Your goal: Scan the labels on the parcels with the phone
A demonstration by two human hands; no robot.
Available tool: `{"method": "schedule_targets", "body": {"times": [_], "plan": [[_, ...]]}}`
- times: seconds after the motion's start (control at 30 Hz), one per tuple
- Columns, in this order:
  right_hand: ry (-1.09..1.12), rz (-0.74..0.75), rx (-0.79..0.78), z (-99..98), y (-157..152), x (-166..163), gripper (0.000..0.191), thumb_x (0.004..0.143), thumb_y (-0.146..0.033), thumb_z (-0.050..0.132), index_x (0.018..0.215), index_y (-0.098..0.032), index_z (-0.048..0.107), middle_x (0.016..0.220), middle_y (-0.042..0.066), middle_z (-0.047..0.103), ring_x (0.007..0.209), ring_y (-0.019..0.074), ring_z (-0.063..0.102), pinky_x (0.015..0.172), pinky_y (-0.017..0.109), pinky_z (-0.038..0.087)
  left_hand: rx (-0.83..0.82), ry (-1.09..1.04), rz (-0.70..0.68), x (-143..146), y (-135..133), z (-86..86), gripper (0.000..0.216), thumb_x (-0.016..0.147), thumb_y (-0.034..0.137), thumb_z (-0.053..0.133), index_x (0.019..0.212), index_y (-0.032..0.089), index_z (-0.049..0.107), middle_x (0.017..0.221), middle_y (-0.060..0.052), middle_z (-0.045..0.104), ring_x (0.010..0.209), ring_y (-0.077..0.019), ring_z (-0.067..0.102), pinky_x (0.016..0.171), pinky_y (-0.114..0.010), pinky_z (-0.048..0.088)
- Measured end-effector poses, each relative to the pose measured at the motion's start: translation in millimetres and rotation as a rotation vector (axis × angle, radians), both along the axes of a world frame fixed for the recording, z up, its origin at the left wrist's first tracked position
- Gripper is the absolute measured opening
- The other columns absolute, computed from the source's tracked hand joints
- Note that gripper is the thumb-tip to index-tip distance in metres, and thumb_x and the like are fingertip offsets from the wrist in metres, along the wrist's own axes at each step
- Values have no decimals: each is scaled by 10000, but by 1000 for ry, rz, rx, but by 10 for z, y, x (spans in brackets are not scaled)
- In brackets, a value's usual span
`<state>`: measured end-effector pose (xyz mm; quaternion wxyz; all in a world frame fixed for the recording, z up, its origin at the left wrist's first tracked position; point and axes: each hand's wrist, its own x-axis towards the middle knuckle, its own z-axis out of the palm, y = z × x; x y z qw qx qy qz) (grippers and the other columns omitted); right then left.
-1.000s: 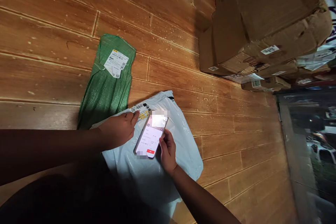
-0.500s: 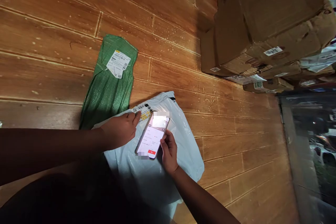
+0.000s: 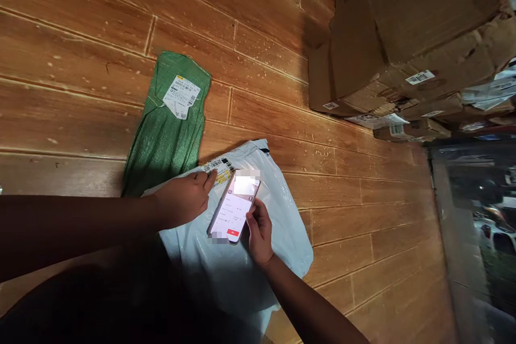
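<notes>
A pale plastic mailer parcel (image 3: 282, 215) lies on the wooden plank floor (image 3: 80, 27). My left hand (image 3: 183, 199) rests on its upper left part, fingers curled, fingertips pressing beside the barcode label (image 3: 217, 165). My right hand (image 3: 259, 232) grips a lit smartphone (image 3: 234, 207) held just above the parcel, screen up. A green woven bag (image 3: 165, 129) with a white shipping label (image 3: 181, 95) lies flat to the upper left, partly under the pale parcel.
Stacked brown cardboard boxes (image 3: 407, 27) with labels fill the upper right, with smaller parcels (image 3: 407, 129) below them. A dark glass panel or door (image 3: 475, 215) runs along the right edge. My dark clothing fills the bottom left.
Hardly anything differs; the view shifted slightly, and both hands, the phone and the parcel stay where they were.
</notes>
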<state>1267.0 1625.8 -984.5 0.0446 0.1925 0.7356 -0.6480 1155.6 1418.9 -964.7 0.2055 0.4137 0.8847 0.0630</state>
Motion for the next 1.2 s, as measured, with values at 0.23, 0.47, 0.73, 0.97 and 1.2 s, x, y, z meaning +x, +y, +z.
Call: {"method": "schedule_targets", "body": {"times": [0.23,0.47,0.73,0.97,1.2], "plan": [[5,-2,15,-12,3,7,306,877,-408,580,1132,-240,576,732,-36,485,680,151,464,658,281,419,12,-11,-10,-18,3,32,563,919,211,416,1391,-94,392,1086,-267,640,968,-299,638,828,-372,522],[-4,8,12,-12,3,2,307,882,-421,573,1132,-243,573,747,-28,493,702,161,485,667,289,423,18,-47,18,-7,-7,29,570,925,218,418,1412,-75,370,1098,-267,632,989,-313,639,836,-391,528],[-6,4,19,-17,7,1,306,881,-423,573,1130,-246,576,752,-26,489,714,166,493,674,296,423,-3,-39,8,-17,-2,38,562,932,225,404,1415,-61,372,1111,-245,633,1003,-296,632,838,-370,525],[-2,-5,15,-9,2,-1,297,875,-409,585,1127,-250,583,733,-36,485,678,151,469,657,285,414,-12,-49,17,-9,-10,49,561,933,225,397,1422,-48,368,1119,-241,630,1001,-293,636,853,-370,518],[1,-9,10,-27,7,10,287,875,-405,586,1119,-253,589,731,-36,492,680,148,468,662,285,417,-17,-29,-15,-23,-2,57,555,932,212,394,1408,-74,375,1123,-262,626,1014,-293,630,874,-357,504]]}}
